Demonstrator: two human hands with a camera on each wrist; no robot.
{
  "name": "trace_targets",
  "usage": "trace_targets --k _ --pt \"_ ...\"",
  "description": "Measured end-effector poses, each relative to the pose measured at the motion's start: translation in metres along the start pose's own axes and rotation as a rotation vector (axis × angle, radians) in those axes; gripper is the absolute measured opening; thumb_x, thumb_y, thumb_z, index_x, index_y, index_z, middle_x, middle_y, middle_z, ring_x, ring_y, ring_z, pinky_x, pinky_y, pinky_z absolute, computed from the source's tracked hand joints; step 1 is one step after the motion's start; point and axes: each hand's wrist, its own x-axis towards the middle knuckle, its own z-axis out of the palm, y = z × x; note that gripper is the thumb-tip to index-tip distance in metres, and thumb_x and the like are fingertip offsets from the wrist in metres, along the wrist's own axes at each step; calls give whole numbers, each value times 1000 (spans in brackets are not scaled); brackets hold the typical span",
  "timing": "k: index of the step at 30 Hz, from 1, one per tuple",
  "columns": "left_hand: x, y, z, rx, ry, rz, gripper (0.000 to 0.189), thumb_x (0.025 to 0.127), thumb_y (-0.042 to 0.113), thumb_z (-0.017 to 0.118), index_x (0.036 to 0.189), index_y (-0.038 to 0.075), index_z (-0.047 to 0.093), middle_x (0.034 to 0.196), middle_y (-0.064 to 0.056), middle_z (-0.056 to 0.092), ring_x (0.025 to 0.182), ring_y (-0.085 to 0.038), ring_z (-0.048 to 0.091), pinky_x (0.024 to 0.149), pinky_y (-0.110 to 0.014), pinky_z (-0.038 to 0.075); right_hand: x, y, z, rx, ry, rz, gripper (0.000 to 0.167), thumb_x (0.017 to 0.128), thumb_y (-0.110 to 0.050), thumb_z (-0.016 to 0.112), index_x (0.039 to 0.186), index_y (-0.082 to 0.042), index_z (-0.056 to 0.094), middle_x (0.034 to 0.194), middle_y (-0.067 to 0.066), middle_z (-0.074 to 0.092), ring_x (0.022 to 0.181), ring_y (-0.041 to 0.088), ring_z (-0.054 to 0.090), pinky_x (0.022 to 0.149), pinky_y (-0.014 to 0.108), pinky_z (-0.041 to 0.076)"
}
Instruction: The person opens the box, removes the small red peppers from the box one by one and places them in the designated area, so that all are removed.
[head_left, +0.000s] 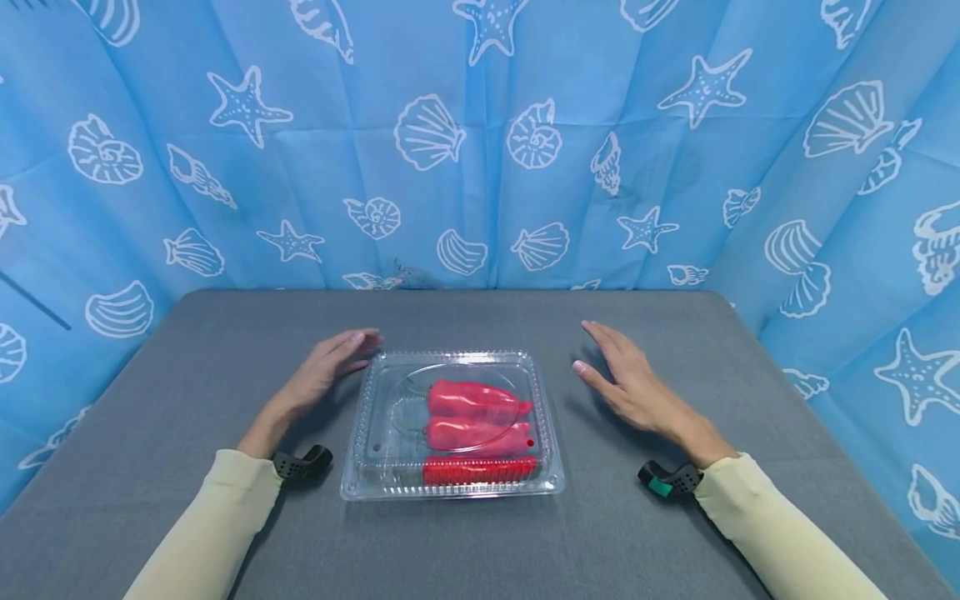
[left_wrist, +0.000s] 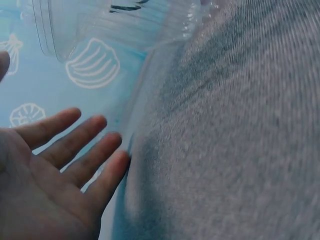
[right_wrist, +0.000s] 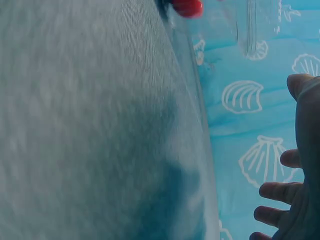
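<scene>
On the left-edge side of our bench [head_left: 637, 533], we see the left hand [head_left: 322, 371], open with fingers extended, holding nothing, just beside a clear plastic container [head_left: 452, 494]. This sits about midway between the bench's left and right edges, red peppers [head_left: 476, 400] inside, stems toward the left edge. Toward the right edge, the right hand [head_left: 636, 387] stands open, empty, apart from the container.

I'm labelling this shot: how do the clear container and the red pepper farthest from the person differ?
The container is colourless and see-through, while the far pepper is red with a green stem. The container is boxy; the far pepper is long and tapered. The container is larger, with the far pepper inside it. Both lie between the left hand and the right hand.
</scene>
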Motion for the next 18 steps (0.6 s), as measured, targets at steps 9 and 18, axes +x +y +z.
trace_targets --k 9,18 --pt "-2 1 2 -32 -110 -9 52 108 26 44 142 -14 46 146 -32 46 125 -12 56 105 -23 47 -2 -13 7 51 -50 -21 67 106 -39 50 162 -13 23 165 19 24 150 43 21 117 70 21" --pt "-4 -3 2 -94 -217 4 53 104 20 48 146 -12 42 145 -31 46 122 -18 59 100 -27 52 -6 -28 13 173 -90 -19 65 107 -36 49 162 -15 23 164 19 24 150 42 21 117 70 22"
